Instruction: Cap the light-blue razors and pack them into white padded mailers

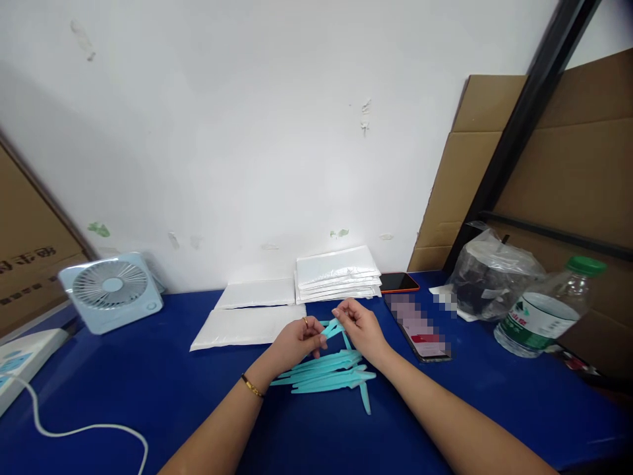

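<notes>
Between my two hands is a small teal piece, thin and slotted, pinched at both ends. My left hand, with a ring and a bracelet, grips its left end. The fingers of my right hand close on its upper right end. Just below lies a loose pile of long, thin teal pieces on the blue table; one short piece sticks out toward me at the right. Behind my hands are flat white packets and a stack of white packets.
A light blue fan stands at the left, near a white device and a white cable. To the right are a phone, another phone, a bagged cup and a green-capped bottle.
</notes>
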### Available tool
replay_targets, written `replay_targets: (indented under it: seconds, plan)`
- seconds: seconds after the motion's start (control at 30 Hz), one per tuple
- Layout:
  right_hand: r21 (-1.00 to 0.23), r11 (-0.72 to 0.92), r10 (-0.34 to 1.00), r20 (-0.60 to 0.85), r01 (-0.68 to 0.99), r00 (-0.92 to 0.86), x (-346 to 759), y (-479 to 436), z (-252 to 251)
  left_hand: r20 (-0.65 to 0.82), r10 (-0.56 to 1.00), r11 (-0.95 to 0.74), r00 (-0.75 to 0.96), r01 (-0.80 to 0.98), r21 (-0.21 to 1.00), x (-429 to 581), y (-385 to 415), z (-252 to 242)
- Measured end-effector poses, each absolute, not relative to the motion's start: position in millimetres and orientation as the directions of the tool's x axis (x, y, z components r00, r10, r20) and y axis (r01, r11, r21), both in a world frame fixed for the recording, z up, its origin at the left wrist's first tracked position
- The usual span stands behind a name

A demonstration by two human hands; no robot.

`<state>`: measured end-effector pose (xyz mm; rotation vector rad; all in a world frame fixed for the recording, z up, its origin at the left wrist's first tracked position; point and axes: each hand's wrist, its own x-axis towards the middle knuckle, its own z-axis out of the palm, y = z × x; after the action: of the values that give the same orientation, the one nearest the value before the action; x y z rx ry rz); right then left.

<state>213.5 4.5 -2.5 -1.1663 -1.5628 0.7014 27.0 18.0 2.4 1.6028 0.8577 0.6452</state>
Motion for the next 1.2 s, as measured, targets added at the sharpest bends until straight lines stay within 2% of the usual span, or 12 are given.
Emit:
replay_targets:
  seconds: [0.23,0.6,0.7,0.87,0.97,1.1,1.2]
  plan:
    - [-0.906,0.349,0.93,0.366,0.241,0.027,217.9,8.0,-5.2,-0.127,0.788,0.061,0.602,0.129,0.99,30.8,13.9,13.9]
    - [-0.929,0.339,0.935,0.35,0.147,0.059,219.1,6.5,-2.9,-0.128,0.779,0.064,0.614,0.125,0.99,34.2,11.6,19.6]
    - [-0.934,0.334,0.937,0.344,0.128,0.064,219.1,6.5,-1.0,-0.113,0.8,0.018,0.589,0.164,0.986,34.4,11.0,19.6]
    - [-0.948,0.314,0.942,0.318,0.057,0.109,221.8,9.7,-1.6,-0.114,0.824,-0.115,0.556,0.36,0.926,30.3,10.5,18.8]
    - [-0.966,0.258,0.965,0.259,0.033,0.038,224.2,13.2,-4.4,-0.038,0.854,-0.219,0.519,0.425,0.879,24.9,15.6,13.0]
    - [-0.98,0.189,0.981,0.186,0.062,-0.047,235.0,20.2,-6.3,0.057,0.884,-0.331,0.464,0.535,0.778,18.1,26.1,3.7]
    - [-0.975,0.185,0.983,0.186,0.123,0.0,250.5,26.8,-7.5,0.069,0.887,-0.359,0.457,0.587,0.725,13.7,31.0,1.5]
